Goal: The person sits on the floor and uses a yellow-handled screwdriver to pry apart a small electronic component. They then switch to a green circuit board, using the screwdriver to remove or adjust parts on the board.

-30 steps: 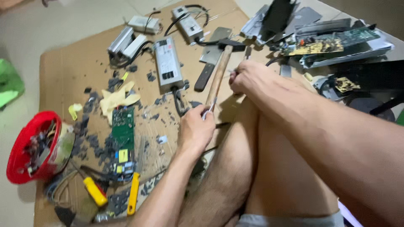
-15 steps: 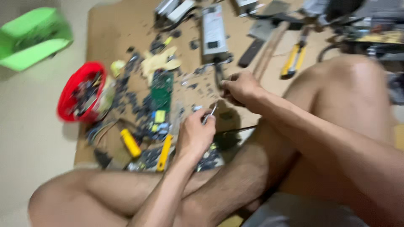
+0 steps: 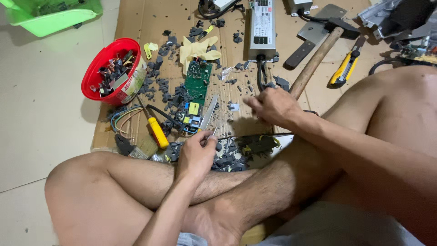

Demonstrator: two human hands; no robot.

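Hands haven't moved much since half a second ago: my left hand [image 3: 196, 152] pinches a small metal piece [image 3: 212, 134], right hand [image 3: 272, 105] curled shut beside the hammer [image 3: 318, 53].

Even, soft indoor light; the scene is bright and mostly sharp. The right hand [image 3: 273, 105] is slightly motion-blurred, casting a faint shadow.

Only 1 view: the head camera looks steeply down, from near, at crossed legs and the cardboard [image 3: 136, 27] on the floor.
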